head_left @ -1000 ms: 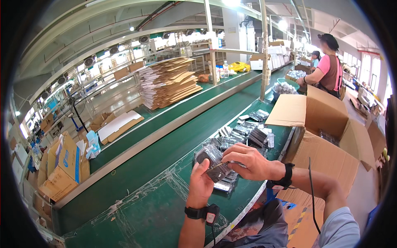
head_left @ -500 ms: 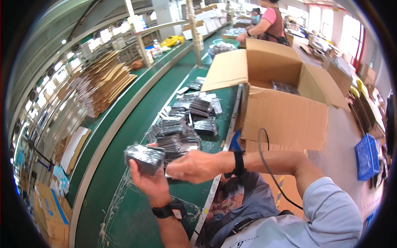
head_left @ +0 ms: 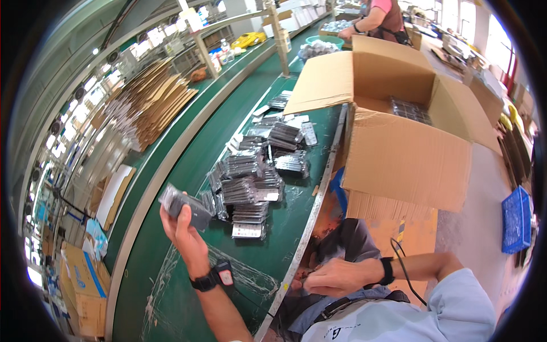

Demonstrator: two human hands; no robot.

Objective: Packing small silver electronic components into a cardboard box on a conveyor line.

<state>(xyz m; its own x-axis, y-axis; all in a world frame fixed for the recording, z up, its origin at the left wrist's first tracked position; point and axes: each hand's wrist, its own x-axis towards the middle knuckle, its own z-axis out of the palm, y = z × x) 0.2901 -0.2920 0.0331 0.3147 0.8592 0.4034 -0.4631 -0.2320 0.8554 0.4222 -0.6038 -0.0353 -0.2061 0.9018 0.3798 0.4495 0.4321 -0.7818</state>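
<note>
My left hand (head_left: 187,238) is raised over the green work surface (head_left: 208,285), its fingers and thumb wrapped round a bundle of dark flat packets (head_left: 196,213) in shiny clear plastic. To the right of it lies a heap of similar wrapped packets (head_left: 244,164), stacked in several bundles, the nearest one showing a pale printed face. Beyond the table's right edge, my right hand (head_left: 337,277) is low in front of my lap with its fingers curled together. What those fingers hold, if anything, is hidden.
An open cardboard box (head_left: 407,157) stands right of the table, with wrapped packets (head_left: 410,110) inside. A person (head_left: 379,20) works at the far end beside a green basin (head_left: 322,43). Flattened cartons (head_left: 151,105) are stacked at left; a blue crate (head_left: 515,219) is far right.
My right hand has left the bundle and moved down and right toward my lap. My left hand, still holding the packets, has shifted slightly left and tilted the bundle.
</note>
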